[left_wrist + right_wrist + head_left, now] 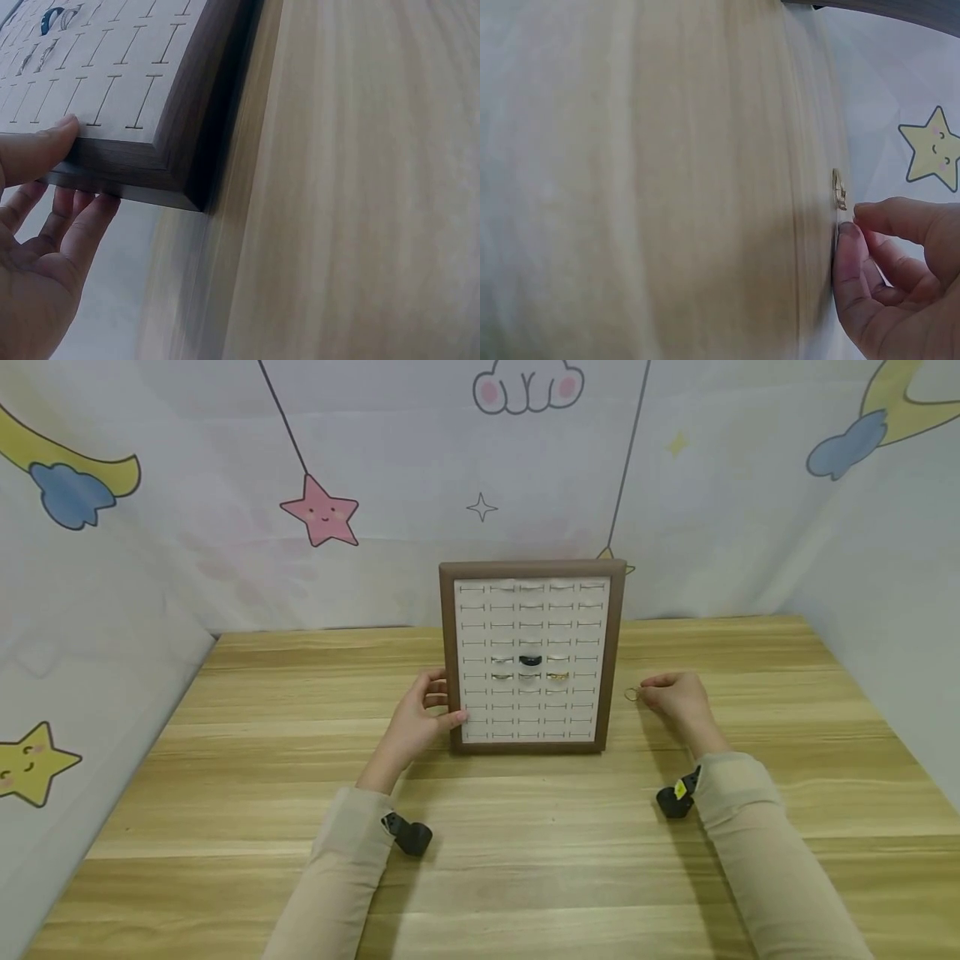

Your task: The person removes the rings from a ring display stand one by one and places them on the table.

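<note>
A ring display board (529, 714) with a brown frame and pale slotted face stands upright on the table. My left hand (420, 714) grips its left edge, thumb on the front and fingers behind; the left wrist view shows the thumb (45, 150) over the frame's border. Several rings sit in the middle slots, among them a black ring (530, 661) and a gold ring (558, 676). Right of the board, my right hand (678, 697) pinches another gold ring (840, 189) between thumb and fingertips, apart from the board.
The wood-grain table (487, 852) runs back to a pale curtain (397, 460) printed with stars, moons and clouds. Black wrist cameras are strapped at both beige sleeves (757, 843).
</note>
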